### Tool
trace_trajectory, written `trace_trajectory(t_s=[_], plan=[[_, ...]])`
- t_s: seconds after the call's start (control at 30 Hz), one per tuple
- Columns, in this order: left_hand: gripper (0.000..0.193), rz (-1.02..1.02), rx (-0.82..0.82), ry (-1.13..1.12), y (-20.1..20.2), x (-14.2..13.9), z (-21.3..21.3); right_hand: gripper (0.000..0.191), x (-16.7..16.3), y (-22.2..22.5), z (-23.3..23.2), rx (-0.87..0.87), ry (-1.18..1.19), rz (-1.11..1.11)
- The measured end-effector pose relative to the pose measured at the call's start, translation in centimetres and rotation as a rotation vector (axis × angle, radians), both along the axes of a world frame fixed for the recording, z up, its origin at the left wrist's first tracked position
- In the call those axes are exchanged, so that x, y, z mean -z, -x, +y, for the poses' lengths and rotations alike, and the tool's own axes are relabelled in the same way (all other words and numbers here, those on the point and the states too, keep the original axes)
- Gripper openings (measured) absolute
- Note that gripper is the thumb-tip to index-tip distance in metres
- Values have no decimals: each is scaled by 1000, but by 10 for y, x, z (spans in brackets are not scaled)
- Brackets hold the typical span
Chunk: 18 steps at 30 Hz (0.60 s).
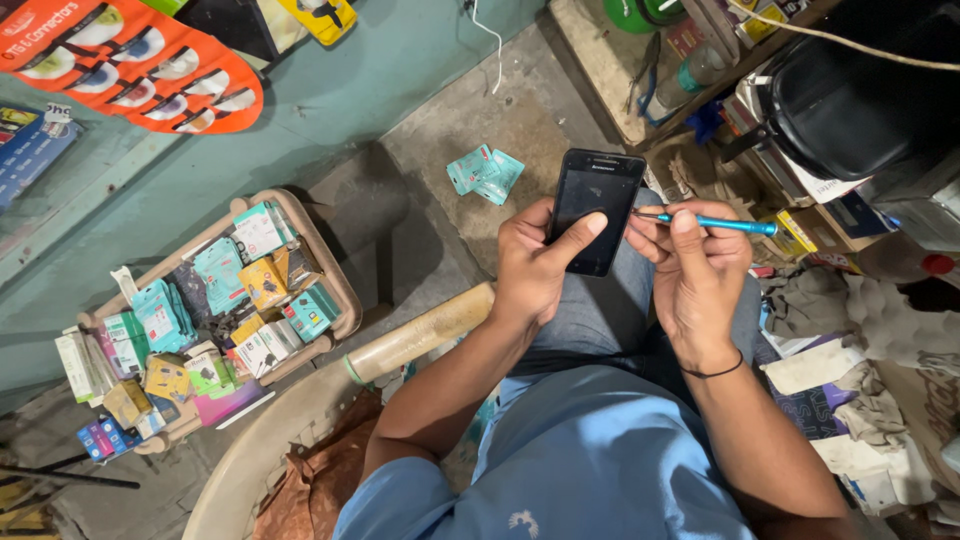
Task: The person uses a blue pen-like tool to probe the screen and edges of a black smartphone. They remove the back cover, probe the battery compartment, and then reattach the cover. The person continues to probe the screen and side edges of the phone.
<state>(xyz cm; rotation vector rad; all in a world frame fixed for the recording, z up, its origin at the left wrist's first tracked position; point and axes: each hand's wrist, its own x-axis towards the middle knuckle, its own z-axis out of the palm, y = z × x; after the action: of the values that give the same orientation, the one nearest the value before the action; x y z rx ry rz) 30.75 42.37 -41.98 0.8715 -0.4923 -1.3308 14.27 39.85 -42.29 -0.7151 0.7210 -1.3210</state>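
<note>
Fingers of our left hand wrap a black phone, thumb lying across its dark screen, the phone's long axis standing nearly upright above our lap. Our right hand pinches a slim teal screwdriver, which lies crosswise with its tip touching the phone's right edge. Further out sits a tray of small boxes on the floor, left of us.

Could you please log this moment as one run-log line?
left hand: holds black phone | right hand: blue screwdriver, tip at phone edge
</note>
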Motion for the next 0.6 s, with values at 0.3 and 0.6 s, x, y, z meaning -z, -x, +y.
trace_trajectory(t_s=[0.3, 0.6], plan=[[15, -18, 1, -10, -1, 0, 0, 12, 0, -1, 0, -1, 3, -5], [11, -25, -4, -11, 0, 4, -2, 12, -3, -2, -3, 3, -16, -10]])
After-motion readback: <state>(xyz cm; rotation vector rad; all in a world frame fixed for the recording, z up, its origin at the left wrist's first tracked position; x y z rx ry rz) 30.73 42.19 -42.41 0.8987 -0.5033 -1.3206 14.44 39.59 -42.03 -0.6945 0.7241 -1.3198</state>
